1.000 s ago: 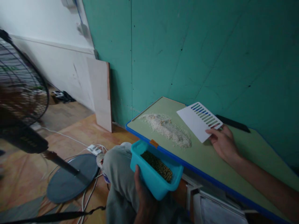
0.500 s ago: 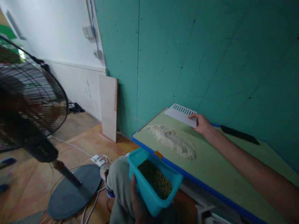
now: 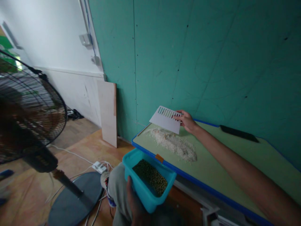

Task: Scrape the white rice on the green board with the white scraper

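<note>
My right hand grips the right end of a flat white scraper with a row of slots along its far edge. The scraper is tilted above the far side of a pale heap of rice-like grains on the table; whether it touches them I cannot tell. At the bottom, my left hand is wrapped round the near side of a turquoise plastic tub, its fingers partly hidden beneath. Inside the tub lie dark green beans and yellowish beans. The tub is by the table's near edge.
The pale green table has a blue rim and stands against a green wall. A dark strip lies along its back edge. To the left are a standing fan, a power strip with cables, and a leaning board.
My right hand has moved the scraper left and nearer, over the far edge of the grain heap. The tub in my left hand has shifted slightly left. The camera view has also shifted a little.
</note>
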### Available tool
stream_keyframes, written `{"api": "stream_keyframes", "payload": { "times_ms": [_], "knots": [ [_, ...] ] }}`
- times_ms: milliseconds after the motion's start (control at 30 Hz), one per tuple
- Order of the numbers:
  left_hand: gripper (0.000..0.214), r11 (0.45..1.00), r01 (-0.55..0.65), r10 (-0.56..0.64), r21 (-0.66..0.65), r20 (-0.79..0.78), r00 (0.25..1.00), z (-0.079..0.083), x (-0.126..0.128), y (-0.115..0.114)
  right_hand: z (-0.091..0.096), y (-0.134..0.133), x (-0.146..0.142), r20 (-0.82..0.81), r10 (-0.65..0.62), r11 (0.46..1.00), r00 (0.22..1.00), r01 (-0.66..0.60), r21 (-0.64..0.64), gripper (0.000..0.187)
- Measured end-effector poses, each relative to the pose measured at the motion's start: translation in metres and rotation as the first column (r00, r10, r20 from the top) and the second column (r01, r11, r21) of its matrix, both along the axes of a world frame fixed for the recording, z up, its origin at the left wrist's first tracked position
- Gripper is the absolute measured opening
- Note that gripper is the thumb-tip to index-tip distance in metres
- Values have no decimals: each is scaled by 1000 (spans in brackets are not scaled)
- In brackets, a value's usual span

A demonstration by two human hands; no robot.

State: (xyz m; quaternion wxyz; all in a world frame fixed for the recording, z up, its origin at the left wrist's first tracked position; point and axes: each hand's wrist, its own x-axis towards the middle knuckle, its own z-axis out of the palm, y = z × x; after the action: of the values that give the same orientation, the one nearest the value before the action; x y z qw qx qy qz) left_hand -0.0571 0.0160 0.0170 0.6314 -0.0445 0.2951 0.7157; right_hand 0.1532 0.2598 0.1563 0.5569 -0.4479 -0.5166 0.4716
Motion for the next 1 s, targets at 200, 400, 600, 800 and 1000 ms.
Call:
{"api": "stream_keyframes", "payload": {
  "times_ms": [200,400,600,800,1000],
  "knots": [
    [60,1000,20,-20,1,19,1000,-2,-4,-2,-1,2,-6,161,-40,987,986,14,160,43],
    [59,1000,17,-17,-2,8,1000,-3,-3,0,-11,10,-10,177,-47,971,983,3,240,43],
    [69,993,13,-12,-119,10,1000,8,-2,3,-11,11,-10,204,-43,960,978,-16,280,47],
    [68,989,28,-29,-144,-2,1000,11,-2,3,-10,5,-17,230,-8,962,973,-55,266,47],
    [68,988,-5,17,-153,77,997,12,-2,1,-2,-2,-19,274,36,967,961,-103,233,47]
  ]
}}
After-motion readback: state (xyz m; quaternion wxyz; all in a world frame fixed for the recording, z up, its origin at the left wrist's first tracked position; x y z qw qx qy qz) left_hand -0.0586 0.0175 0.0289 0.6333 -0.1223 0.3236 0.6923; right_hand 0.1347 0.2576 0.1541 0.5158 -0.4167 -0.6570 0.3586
